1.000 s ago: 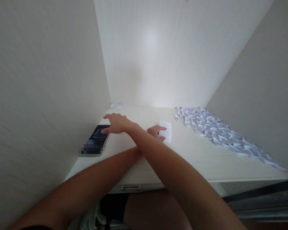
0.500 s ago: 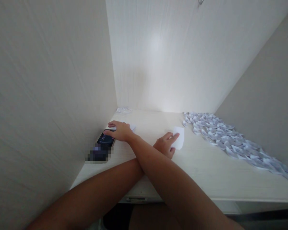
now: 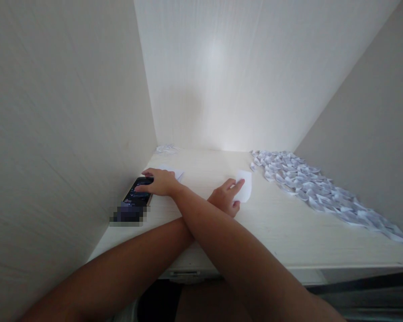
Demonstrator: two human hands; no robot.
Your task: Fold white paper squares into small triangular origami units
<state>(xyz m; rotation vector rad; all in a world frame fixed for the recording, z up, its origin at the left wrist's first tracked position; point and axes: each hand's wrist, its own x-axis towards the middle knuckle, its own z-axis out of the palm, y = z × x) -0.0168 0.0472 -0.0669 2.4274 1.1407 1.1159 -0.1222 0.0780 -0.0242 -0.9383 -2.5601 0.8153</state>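
Observation:
My forearms cross, the right one over the left. My left hand (image 3: 224, 200) is on the right side, its index finger stretched out on a small white piece of paper (image 3: 244, 190) with a rounded lower edge. Its thumb lies apart, near the paper's lower left edge. On the left, my right hand (image 3: 159, 182) spreads over the top end of a smartphone (image 3: 139, 191) with a lit screen. The thumb is over the screen, and the other fingers reach past the phone's top. White sheets of paper (image 3: 177, 172) show partly from behind this hand.
Many folded white paper pieces (image 3: 298, 176) lie in overlapping rows along the right side of the white desk (image 3: 272, 237). Thin paper scraps (image 3: 167, 149) sit in the far left corner. Panels (image 3: 201, 89) enclose the desk at the left, back and right.
The whole view has shifted slightly, so everything appears a little further left and higher. Both hands keep nearly the same pose over the same things.

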